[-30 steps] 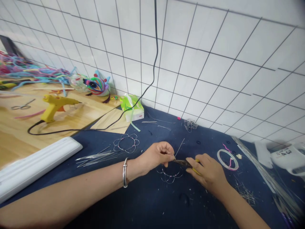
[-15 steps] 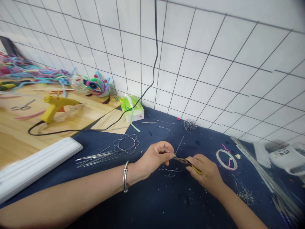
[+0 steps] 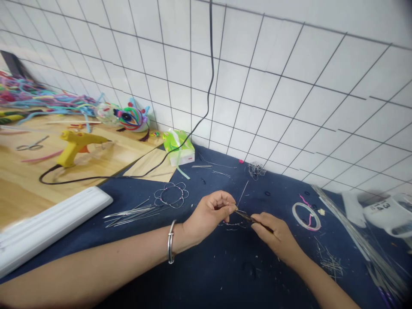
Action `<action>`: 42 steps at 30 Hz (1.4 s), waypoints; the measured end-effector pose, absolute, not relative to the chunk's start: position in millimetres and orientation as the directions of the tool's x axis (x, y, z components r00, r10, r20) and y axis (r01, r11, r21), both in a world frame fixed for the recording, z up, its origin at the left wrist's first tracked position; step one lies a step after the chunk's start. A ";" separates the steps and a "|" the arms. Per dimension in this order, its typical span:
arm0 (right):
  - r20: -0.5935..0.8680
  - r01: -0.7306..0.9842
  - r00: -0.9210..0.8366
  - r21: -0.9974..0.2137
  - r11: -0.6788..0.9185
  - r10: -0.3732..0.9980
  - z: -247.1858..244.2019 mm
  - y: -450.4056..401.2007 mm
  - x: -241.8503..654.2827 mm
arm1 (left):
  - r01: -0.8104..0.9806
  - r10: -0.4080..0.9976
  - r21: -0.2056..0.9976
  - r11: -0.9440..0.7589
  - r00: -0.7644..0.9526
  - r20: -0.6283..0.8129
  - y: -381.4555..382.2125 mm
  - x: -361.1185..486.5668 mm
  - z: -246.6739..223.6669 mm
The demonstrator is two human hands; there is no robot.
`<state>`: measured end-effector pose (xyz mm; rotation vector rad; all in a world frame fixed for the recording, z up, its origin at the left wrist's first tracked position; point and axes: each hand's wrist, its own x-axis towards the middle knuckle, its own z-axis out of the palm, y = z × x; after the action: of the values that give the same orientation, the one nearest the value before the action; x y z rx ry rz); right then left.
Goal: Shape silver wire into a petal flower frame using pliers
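Observation:
Between thumb and fingers, my left hand point(image 3: 215, 212) pinches a thin looped wire piece with small pink beads point(image 3: 236, 223), which hangs partly hidden below the fingers. A straight wire end point(image 3: 243, 193) sticks up from the pinch. My right hand point(image 3: 275, 231) is closed around a pair of pliers point(image 3: 246, 217), whose jaws meet the wire at my left fingertips. A flower-shaped wire ring with pink beads point(image 3: 171, 195) lies on the dark blue cloth left of my hands. Beside it rests a bundle of straight wires point(image 3: 131, 214).
A yellow glue gun point(image 3: 72, 148) and scissors point(image 3: 33, 145) lie on the wooden board at left. A long white case point(image 3: 54, 227) is in front. A tissue pack point(image 3: 179, 148) stands near the wall. At right are a tape roll point(image 3: 306, 216), wire scraps point(image 3: 333, 262) and long wires point(image 3: 354, 236).
The pliers have turned in my right hand, so their yellow handle shows less. The beaded wire loops have tilted up a little under my left hand, which stays almost in place.

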<state>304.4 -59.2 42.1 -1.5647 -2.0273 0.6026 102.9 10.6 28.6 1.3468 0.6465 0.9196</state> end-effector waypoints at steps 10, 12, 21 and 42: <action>-0.067 0.669 -0.199 -0.738 0.086 0.978 52.0 -59.0 302.5 | -0.142 0.871 0.989 -0.051 0.478 0.113 9.0 104.4 26.5; -0.070 0.679 -0.209 -0.729 0.093 0.975 50.7 -59.3 303.7 | -0.137 0.864 0.989 -0.048 0.491 0.110 9.9 104.6 25.5; 0.221 0.879 -0.274 -0.336 0.337 0.936 35.3 -63.2 315.7 | -0.139 0.862 0.989 0.049 0.507 0.029 17.1 104.5 21.1; -0.052 -0.209 -0.025 -0.976 -0.056 0.998 34.8 -34.6 267.2 | -0.089 0.687 0.987 0.137 0.726 -0.030 11.0 102.4 25.3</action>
<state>267.2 -34.6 34.8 -1.0811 -1.0393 1.3558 102.4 11.0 25.3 1.3252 0.5552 0.6055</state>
